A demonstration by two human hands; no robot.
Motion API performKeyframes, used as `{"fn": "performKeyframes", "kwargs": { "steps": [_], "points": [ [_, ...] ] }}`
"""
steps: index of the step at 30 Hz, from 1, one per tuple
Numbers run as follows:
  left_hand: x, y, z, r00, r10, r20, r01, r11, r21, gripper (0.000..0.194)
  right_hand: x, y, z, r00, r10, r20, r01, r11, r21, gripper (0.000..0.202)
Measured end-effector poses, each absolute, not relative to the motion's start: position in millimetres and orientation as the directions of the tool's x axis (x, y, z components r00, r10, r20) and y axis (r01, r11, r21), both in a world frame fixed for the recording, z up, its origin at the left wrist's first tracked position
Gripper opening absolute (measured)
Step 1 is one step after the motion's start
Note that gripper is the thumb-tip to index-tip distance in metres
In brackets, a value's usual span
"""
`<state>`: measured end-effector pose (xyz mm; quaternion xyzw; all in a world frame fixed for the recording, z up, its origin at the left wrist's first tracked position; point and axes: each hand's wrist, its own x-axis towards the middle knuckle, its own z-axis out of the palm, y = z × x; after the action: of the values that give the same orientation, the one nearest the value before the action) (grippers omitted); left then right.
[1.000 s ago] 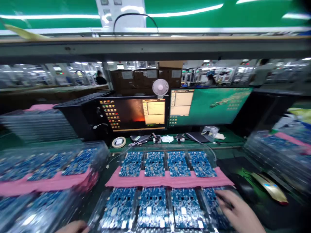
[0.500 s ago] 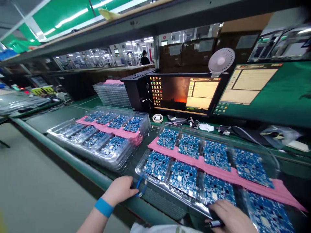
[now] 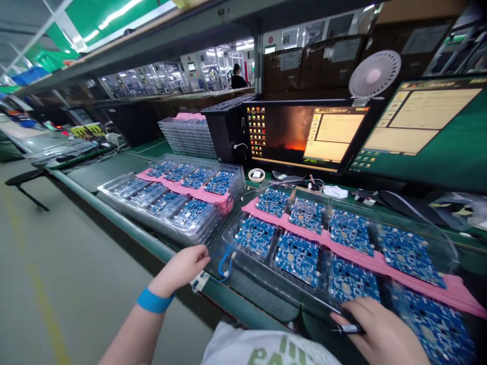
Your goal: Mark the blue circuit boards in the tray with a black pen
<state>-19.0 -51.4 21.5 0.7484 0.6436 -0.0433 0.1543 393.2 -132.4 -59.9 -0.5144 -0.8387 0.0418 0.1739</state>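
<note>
My left hand, a blue band around its wrist, is over the bench's front edge with its fingers curled closed. Whether it holds anything is hidden. A blue cord lies just to its right, apart from the fingers. In my right hand is a dark pen-like tool with a shiny end. That hand is at the front edge of a clear plastic tray, near a blue circuit board. Two rows of such boards fill the tray, with a pink strip running between them.
Left of it stands a pile of clear trays with more blue boards and pink strips. Behind are a stack of trays, a black computer case, two monitors, a small fan and a tape roll. A shelf overhangs.
My left hand has come away from the blue cord, its fingers now curled. My right hand still has the pen-like tool at the tray's front edge. The view has shifted.
</note>
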Motion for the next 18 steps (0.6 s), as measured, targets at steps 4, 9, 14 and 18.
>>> {"fn": "performKeyframes", "kwargs": {
  "steps": [4,9,14,18],
  "points": [
    [-38,-55,39,0.043,0.959,-0.279,0.995,-0.017,0.095,0.018,390,-129,-50,-0.392,0.874,0.287,0.848,0.464,-0.257,0.029],
    [-27,-67,13,-0.006,0.935,-0.354,0.999,-0.007,-0.036,0.015,387,-130,-45,-0.389,0.858,0.336,0.839,0.481,-0.256,0.033],
    [-19,-73,20,0.154,0.886,-0.438,0.984,-0.097,0.150,0.015,387,-129,-43,-0.400,0.858,0.323,0.835,0.486,-0.256,0.033],
    [-59,-77,67,0.213,0.899,-0.384,0.789,0.074,0.610,0.016,389,-129,-53,-0.401,0.864,0.304,0.849,0.475,-0.229,0.033]
  ]
}}
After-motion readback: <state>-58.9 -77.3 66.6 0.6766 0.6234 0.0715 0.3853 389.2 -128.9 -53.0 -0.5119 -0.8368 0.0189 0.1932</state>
